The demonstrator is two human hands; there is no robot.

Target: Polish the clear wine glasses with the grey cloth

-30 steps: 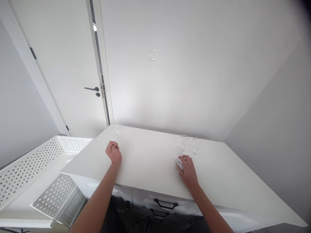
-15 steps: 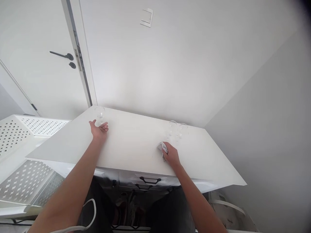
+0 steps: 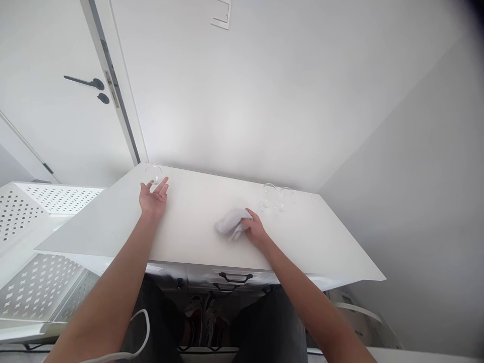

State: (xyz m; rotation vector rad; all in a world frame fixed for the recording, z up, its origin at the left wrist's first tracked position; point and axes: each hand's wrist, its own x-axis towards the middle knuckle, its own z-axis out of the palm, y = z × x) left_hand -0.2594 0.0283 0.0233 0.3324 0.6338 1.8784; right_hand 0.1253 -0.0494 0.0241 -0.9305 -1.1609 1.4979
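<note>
My right hand point(image 3: 257, 230) grips a pale grey cloth point(image 3: 230, 223) over the middle of the white cabinet top point(image 3: 196, 237); the cloth is blurred and spreads out to the left of my fingers. On the left, my left hand point(image 3: 153, 199) is turned palm up with its fingers apart. Just behind those fingers stands a clear stemmed glass point(image 3: 154, 173), its lower part covered by the hand; I cannot tell whether they touch. Two more clear glasses, one point(image 3: 269, 194) and another point(image 3: 285, 197), stand side by side near the back edge, beyond my right hand.
Behind the cabinet is a white wall with a switch plate point(image 3: 222, 14). A white door with a black handle point(image 3: 85, 82) is at the left. Perforated white panels point(image 3: 60, 199) flank the cabinet's left side. Drawers with dark handles point(image 3: 235, 278) are below the front edge.
My right hand has moved left with the cloth, which has gone from bunched up to spread out. My left hand stays near the left glass, its fingers a little more extended.
</note>
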